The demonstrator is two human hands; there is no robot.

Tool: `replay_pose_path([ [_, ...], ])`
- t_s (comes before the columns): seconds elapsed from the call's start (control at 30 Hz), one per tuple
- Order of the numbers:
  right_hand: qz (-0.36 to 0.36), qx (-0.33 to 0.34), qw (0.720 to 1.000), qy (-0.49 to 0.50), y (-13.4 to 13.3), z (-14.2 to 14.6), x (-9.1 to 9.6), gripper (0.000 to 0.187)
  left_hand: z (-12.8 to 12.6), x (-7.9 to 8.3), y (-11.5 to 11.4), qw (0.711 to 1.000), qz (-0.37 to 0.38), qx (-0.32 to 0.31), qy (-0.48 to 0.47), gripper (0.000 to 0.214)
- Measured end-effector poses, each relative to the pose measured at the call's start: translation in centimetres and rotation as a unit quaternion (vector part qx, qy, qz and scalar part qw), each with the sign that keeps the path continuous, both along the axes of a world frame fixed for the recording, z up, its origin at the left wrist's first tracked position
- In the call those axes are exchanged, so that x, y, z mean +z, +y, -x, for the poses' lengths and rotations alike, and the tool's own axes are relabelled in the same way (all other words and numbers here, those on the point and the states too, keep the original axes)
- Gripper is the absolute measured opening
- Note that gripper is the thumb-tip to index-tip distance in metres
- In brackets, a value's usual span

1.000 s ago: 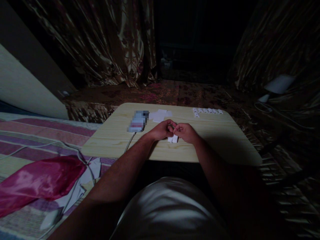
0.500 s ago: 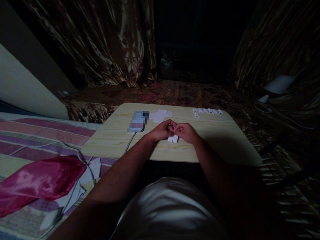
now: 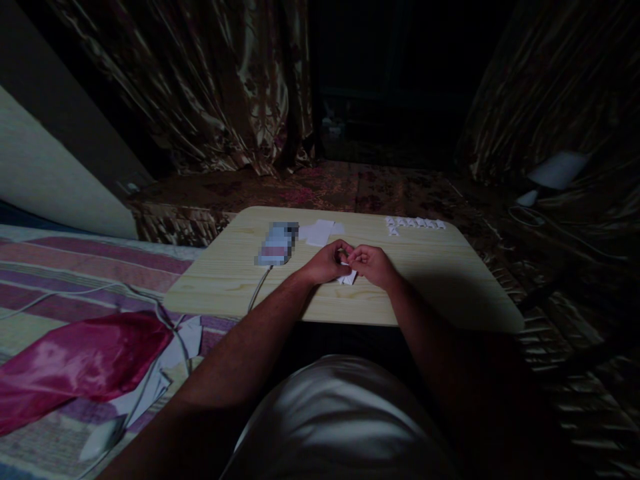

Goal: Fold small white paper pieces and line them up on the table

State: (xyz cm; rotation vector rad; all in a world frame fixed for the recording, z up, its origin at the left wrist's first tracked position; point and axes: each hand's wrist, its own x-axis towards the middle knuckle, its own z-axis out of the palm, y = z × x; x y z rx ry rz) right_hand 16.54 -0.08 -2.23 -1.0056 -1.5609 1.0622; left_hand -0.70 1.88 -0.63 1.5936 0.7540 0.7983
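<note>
My left hand [image 3: 324, 262] and my right hand [image 3: 373, 265] meet over the middle of a small light wooden table [image 3: 440, 280]. Both are closed in a pinch on a small white piece of paper [image 3: 347, 277] that rests low against the tabletop. Flat white paper sheets [image 3: 318, 231] lie just beyond my hands. A row of several small folded white paper pieces [image 3: 414, 223] sits along the far right edge of the table.
A blurred phone-like object [image 3: 277, 245] with a cable [image 3: 257, 290] lies on the table's left part. A striped bed cover [image 3: 65, 280] with a pink plastic bag [image 3: 70, 363], cables and paper scraps is at left. Dark shiny curtains [image 3: 200, 87] hang behind.
My fingers have worked the small paper slightly; it shows less below my hands now. Both hands stay in the same place.
</note>
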Motion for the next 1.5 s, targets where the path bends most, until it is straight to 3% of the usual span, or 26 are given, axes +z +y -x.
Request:
replay_pose_path([
  [0.3,0.011,-0.003,1.0,-0.018,0.22,-0.24,-0.17,0.016,-0.11,-0.06,-0.33,0.998,-0.021,0.052,-0.007,0.046],
  [0.5,0.006,-0.001,1.0,-0.031,0.1,-0.4,0.14,0.04,-0.13,-0.11,-0.2,0.995,-0.032,0.084,-0.035,0.051],
  [0.77,-0.016,-0.055,0.998,0.007,0.0,-0.3,0.39,0.044,-0.25,-0.07,-0.15,0.995,-0.015,0.088,-0.047,0.055],
  [1.0,-0.018,-0.084,0.996,-0.002,0.03,-0.26,0.47,0.041,-0.32,-0.25,-0.09,0.994,-0.005,0.099,-0.035,0.034],
  [1.13,-0.007,-0.075,0.997,0.004,0.23,-0.24,0.22,0.036,-0.19,-0.15,0.0,0.993,-0.012,0.113,-0.015,0.03],
  [1.33,0.032,-0.078,0.996,-0.001,0.07,0.12,0.37,0.014,-0.23,-0.16,-0.06,0.994,-0.009,0.096,-0.042,0.03],
  [1.5,0.024,-0.075,0.997,-0.013,-0.01,0.12,0.12,0.017,-0.25,-0.36,0.06,0.993,-0.002,0.102,-0.054,0.028],
])
